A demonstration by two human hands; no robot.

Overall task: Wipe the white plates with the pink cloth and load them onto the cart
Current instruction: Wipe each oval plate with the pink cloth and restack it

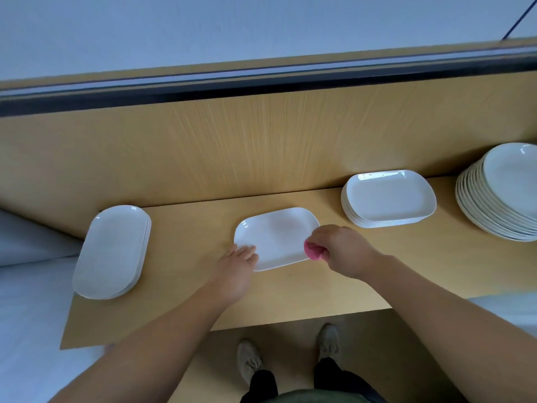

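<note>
White plate (276, 237) lies flat on the tabletop (334, 289), long axis left to right, pinned at its near-left corner by the flat fingers of the left grip (236, 267), while the right grip (341, 248), bunching the pink cloth (313, 252), sits at its right edge, so the wipe looks set to run leftward.

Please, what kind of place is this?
Probably a restaurant or canteen service area. White plates in an oval stack, a rectangular stack and a round stack stand on a wooden counter, and the right hand holds a pink cloth at a single plate.
</note>
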